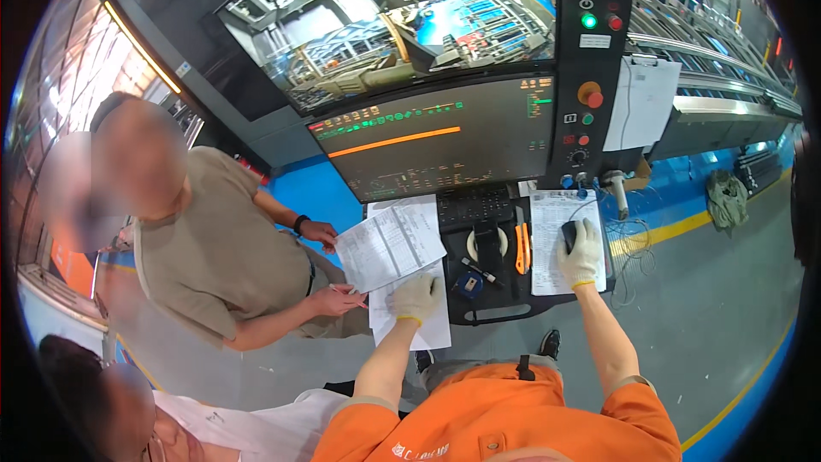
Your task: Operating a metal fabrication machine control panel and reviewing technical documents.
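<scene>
My right hand [582,258], in a white knit glove, rests over a black computer mouse [569,236]. The mouse lies on a printed sheet [556,278] at the console's right side. My left hand [414,298], gloved the same way, lies on white papers [434,325] at the console's left edge, fingers spread and holding nothing. Just beyond it, a person in a tan shirt holds up a printed form [389,248]. Between my hands are an orange utility knife [522,244], a roll of tape [475,245], a blue tape measure [469,284] and a small USB stick [479,269].
A keyboard [475,205] sits below a monitor [436,141], with a camera-feed screen [410,30] above. The button panel [590,77] has a red emergency stop. A handheld scanner [616,192] and loose cable are at the right. Another person in white [248,423] is at lower left.
</scene>
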### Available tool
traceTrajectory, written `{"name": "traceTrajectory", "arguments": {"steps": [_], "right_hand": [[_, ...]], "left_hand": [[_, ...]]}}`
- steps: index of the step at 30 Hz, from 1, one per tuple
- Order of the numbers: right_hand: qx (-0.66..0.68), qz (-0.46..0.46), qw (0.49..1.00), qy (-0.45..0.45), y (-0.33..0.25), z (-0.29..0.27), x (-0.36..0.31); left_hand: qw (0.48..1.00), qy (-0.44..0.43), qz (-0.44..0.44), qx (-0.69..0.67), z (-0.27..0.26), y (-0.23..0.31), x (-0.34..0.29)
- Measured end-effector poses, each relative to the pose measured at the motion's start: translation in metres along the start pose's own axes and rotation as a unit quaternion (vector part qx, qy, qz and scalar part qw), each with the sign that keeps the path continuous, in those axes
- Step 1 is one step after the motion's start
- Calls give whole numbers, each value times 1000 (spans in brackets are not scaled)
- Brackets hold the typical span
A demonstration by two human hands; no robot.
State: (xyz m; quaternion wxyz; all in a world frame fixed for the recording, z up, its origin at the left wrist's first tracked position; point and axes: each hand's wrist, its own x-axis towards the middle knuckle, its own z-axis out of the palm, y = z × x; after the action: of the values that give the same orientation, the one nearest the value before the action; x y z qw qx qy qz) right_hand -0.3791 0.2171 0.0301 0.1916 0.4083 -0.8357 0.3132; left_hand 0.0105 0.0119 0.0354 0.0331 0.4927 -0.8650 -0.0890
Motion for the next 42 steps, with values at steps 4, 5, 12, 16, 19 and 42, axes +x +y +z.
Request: {"name": "traceTrajectory", "arguments": {"steps": [4, 5, 12, 16, 19, 42], "right_hand": [[7, -6, 1000, -3, 9, 12, -2], [12, -7, 1000, -11, 12, 12, -6], [1, -11, 1000, 1, 12, 16, -1], [-10, -10, 1000, -7, 12, 10, -3], [-10, -21, 1000, -1, 7, 9, 2], [-13, 0, 996, -91, 15, 3, 1]], "left_hand": [[999, 16, 6, -28, -5, 3, -2], [999, 17, 9, -25, -5, 4, -2], [1000, 3, 1, -10, -12, 9, 4], [1000, 7, 4, 3, 0, 7, 0], [995, 88, 47, -10, 3, 4, 2], [992, 86, 51, -72, 9, 6, 3]]}}
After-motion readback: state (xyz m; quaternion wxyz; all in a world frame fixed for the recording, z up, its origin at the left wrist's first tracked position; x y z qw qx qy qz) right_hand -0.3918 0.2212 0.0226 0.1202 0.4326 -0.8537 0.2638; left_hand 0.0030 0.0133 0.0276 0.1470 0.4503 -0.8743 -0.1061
